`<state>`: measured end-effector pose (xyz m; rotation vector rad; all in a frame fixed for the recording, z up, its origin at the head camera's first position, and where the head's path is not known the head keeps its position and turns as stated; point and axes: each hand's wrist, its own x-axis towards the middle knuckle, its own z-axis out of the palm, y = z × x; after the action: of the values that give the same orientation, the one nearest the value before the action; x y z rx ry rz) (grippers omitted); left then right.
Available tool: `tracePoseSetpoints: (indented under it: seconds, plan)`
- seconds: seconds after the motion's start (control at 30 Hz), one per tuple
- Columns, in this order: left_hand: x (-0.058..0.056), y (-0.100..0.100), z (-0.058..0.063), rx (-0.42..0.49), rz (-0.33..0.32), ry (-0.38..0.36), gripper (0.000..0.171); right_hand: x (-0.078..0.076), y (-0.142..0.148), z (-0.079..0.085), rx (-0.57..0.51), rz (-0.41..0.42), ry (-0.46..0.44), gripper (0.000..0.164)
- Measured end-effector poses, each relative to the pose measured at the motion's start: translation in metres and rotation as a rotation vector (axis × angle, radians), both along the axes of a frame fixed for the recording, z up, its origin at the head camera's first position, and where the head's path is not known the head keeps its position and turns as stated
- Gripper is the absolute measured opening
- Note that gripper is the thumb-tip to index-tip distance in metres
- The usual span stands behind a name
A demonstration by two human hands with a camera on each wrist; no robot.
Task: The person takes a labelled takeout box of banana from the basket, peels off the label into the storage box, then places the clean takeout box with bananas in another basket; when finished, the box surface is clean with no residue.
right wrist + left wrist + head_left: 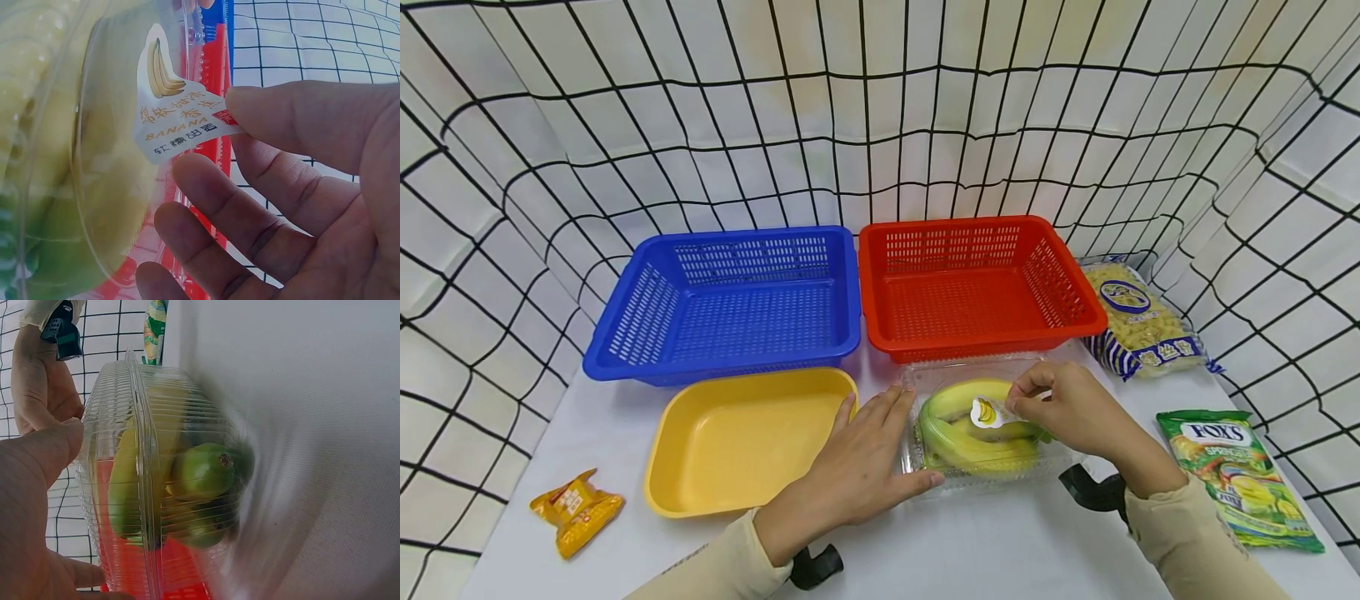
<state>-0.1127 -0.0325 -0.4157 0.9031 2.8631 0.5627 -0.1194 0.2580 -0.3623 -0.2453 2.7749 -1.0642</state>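
A clear plastic clamshell box (pixel 928 379) holding green-yellow bananas (pixel 977 446) sits on the white table before the red basket. My right hand (pixel 1067 412) pinches the edge of a white banana sticker (pixel 172 119) between thumb and forefinger. Part of that sticker lies against the lid while the pinched corner stands lifted, as the right wrist view shows. My left hand (pixel 857 458) rests on the box's left side with its fingers extended. In the left wrist view, the box (pixel 147 456) appears closed, with banana ends (pixel 203 472) visible through its wall.
Behind stand a blue basket (pixel 730 362) and a red basket (pixel 985 342). A yellow tray (pixel 745 442) lies left of the box, with a small orange snack packet (pixel 577 511) beyond. At right are a pasta bag (pixel 1138 321) and a green FOX'S bag (pixel 1236 479). Black netting surrounds the table.
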Motion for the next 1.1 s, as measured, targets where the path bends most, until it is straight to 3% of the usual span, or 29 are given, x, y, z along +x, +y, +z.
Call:
tracePoseSetpoints:
  seconds: [1.1]
  plan:
    - [-0.0002,0.0002,0.0,-0.001,0.001,-0.004,0.104,0.0043,-0.0011,0.0042,-0.071,0.012,-0.01,0.006]
